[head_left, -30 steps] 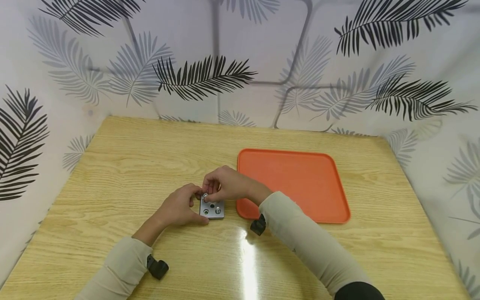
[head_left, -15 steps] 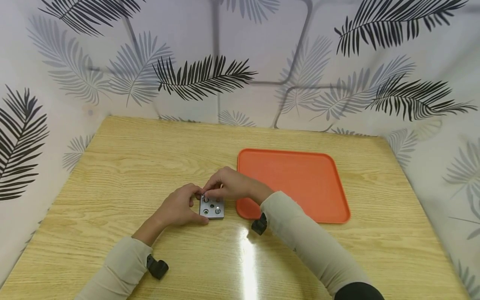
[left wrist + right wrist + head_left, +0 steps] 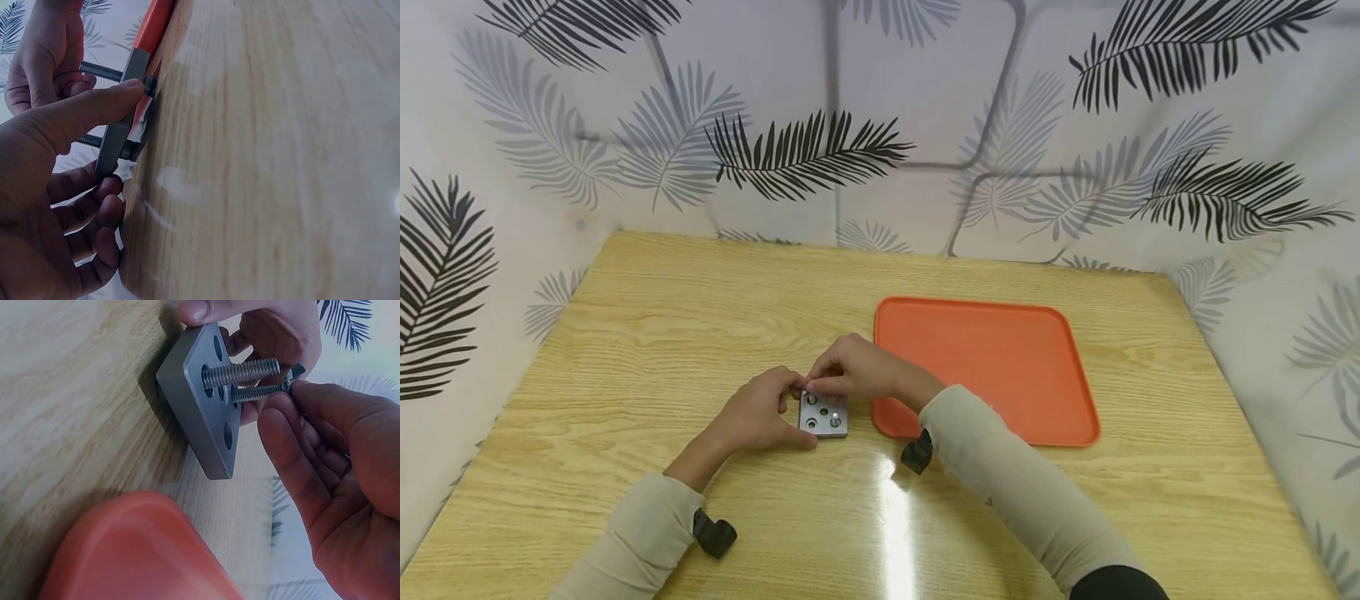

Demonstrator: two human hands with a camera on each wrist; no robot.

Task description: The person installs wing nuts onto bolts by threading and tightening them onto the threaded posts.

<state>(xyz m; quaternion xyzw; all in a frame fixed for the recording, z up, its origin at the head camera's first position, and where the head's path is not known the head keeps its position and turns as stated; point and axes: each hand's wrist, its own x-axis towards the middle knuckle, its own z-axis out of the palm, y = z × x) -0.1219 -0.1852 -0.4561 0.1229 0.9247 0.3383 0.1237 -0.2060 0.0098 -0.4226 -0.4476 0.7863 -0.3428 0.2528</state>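
A small grey metal plate (image 3: 827, 430) with several round holes is held by its edges between the thumb and fingers of my left hand (image 3: 758, 411). Two threaded bolts pass through it: the near bolt (image 3: 240, 373) stands bare, while the far bolt (image 3: 255, 394) carries a wing nut (image 3: 292, 375) at its tip. My right hand (image 3: 863, 369) pinches that wing nut between thumb and forefinger. Seen from the left wrist, a bolt head (image 3: 130, 150) sticks out on the table side of the plate (image 3: 119, 128). How far the nut is threaded cannot be made out.
A red-orange tray (image 3: 985, 367) lies just right of the plate, partly under the right forearm. The wooden table (image 3: 715, 300) reaches back to a leaf-patterned cloth (image 3: 925, 92).
My right thumb and fingers have drawn together over the bolt tip since one second ago, then shifted only slightly. The left hand and the plate have stayed in place.
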